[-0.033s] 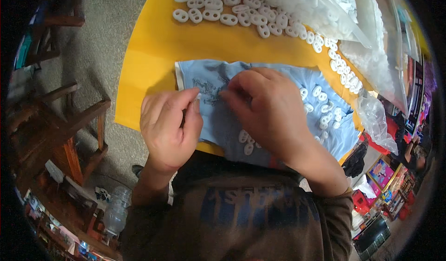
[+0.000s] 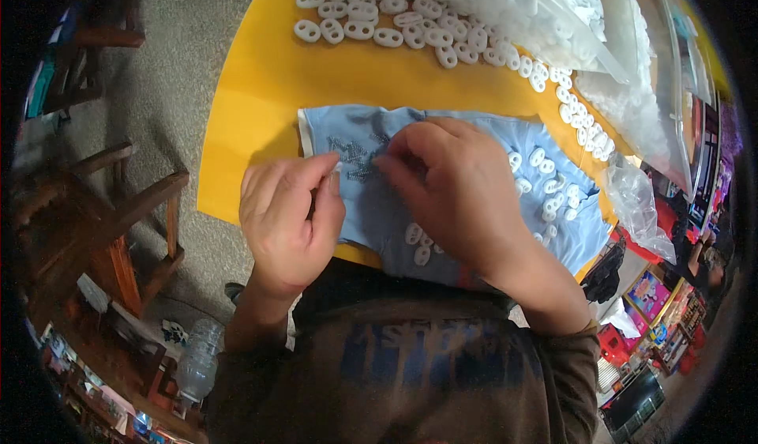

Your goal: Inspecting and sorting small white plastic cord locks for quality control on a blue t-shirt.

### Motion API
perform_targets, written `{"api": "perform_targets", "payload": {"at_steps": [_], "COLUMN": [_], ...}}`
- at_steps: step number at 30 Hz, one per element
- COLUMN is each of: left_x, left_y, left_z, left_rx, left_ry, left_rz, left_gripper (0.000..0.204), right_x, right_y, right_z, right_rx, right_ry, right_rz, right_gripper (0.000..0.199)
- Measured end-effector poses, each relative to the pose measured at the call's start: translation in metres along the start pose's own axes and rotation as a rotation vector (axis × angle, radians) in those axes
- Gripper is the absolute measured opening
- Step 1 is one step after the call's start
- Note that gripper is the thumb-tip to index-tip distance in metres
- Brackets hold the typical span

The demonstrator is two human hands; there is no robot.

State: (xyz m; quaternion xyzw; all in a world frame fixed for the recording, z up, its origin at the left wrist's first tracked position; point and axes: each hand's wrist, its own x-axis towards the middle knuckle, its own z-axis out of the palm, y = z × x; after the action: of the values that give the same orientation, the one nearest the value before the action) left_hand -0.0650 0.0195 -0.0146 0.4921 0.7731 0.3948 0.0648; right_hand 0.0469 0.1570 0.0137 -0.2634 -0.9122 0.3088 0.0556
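A blue cloth (image 2: pixel 347 215) lies on the yellow tabletop, bearing a heap of tiny dark grey pieces (image 2: pixel 343 148) too small to name. Left of the heap, my left hand (image 2: pixel 288 215) is closed, with thumb and forefinger pinched together. A small whitish bit (image 2: pixel 338 166) shows at their tips; its kind cannot be made out. My right hand (image 2: pixel 458 187) hovers over the cloth with curled fingers, thumb and forefinger tips close together at the heap's right side. Anything in them is hidden. Several white oval two-holed plastic pieces (image 2: pixel 550 201) lie right of this hand, others (image 2: pixel 422 254) below it.
Many more such white pieces (image 2: pixel 359 31) are spread along the far side of the yellow tabletop (image 2: pixel 245 140). Large clear plastic bags (image 2: pixel 545 17) full of white pieces stand at the far right. A crumpled clear bag (image 2: pixel 636 207) hangs by the right edge. Wooden furniture (image 2: pixel 118 215) stands at left.
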Motion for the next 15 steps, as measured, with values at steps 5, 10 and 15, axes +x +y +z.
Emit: {"api": "perform_targets", "payload": {"at_steps": [5,10,15], "left_x": [-0.0002,0.0006,-0.0005], "left_y": [0.0001,0.0026,0.0017], "left_z": [-0.0010,-0.0001,0.0027], "left_rx": [0.002,0.006,0.003], "left_ry": [0.000,0.012,0.026], "left_rz": [0.011,0.010,-0.013], "left_gripper": [0.022,0.022,0.022], "right_x": [-0.0023,-0.0047,-0.0055], "right_y": [0.0016,0.0049,0.0097], "right_z": [-0.0013,-0.0050,-0.0087], "right_rx": [0.038,0.046,0.030], "right_ry": [0.023,0.034,0.059], "right_rz": [0.036,0.031,0.128], "right_gripper": [0.010,0.011,0.013]}}
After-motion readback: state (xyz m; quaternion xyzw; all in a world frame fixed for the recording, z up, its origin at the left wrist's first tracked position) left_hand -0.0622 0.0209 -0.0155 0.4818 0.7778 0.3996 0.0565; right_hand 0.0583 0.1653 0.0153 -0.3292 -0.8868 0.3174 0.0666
